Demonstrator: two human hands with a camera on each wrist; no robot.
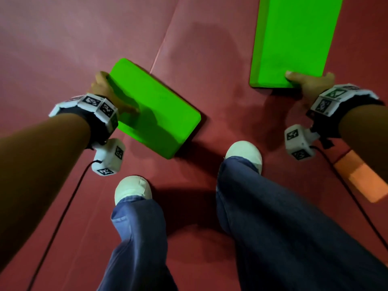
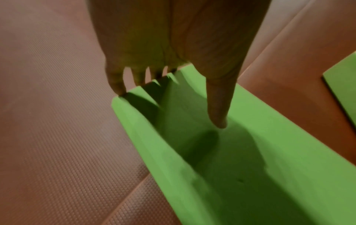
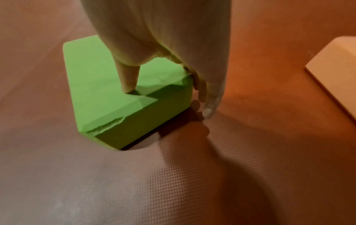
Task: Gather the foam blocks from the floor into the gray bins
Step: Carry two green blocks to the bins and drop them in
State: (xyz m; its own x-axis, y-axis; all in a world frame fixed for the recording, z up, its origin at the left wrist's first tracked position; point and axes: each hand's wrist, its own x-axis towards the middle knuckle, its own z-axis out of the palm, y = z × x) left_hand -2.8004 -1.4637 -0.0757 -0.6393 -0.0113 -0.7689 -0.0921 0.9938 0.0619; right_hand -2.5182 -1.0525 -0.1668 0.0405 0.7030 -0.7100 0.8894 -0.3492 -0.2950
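Observation:
Two bright green foam blocks lie on the red mat. My left hand grips the near-left end of the left green block, thumb flat on top and fingers curled over the far edge. The left wrist view shows the same hold of my left hand on that block. My right hand pinches the near end of the long right green block. In the right wrist view the thumb of my right hand dents that block's top while the fingers run down its side to the mat. No gray bin is in view.
An orange foam block lies on the mat at the right, also visible as the pale orange block. My feet in white shoes stand just behind the green blocks. A mat seam runs between them. Cables hang from both wrists.

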